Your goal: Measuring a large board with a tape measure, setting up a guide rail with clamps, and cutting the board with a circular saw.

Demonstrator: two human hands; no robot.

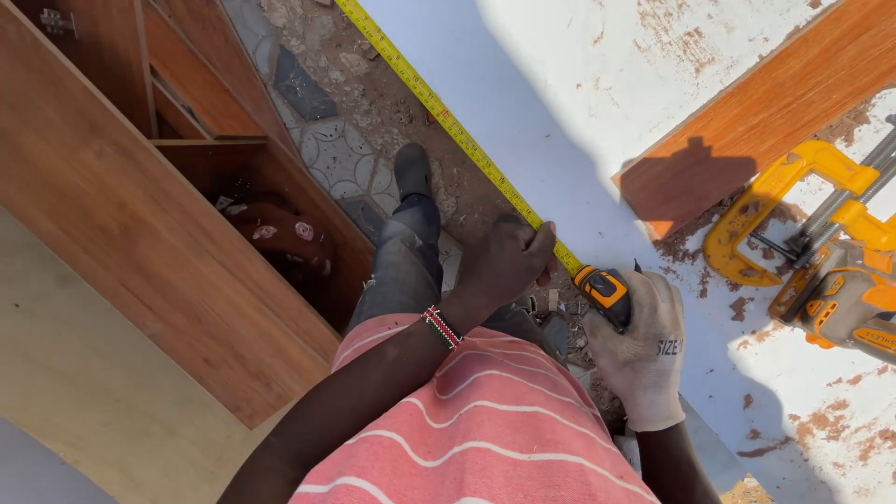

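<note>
Right hand [642,359], in a white glove, grips the tape case [605,289]; most of the case is hidden under its fingers. Left hand [504,264] is bare and pinches the yellow tape [448,121] down at the white board [597,121] edge, fingertips hidden behind the blade. The tape runs up-left and is cut off at the top. The glove has a small dark print at its cuff. Brown plank [765,103] lies on the board, 1 yellow clamp [784,205] and a power tool [845,303] beside it, tool cut off right. Wooden cabinet [140,233] stands left.
</note>
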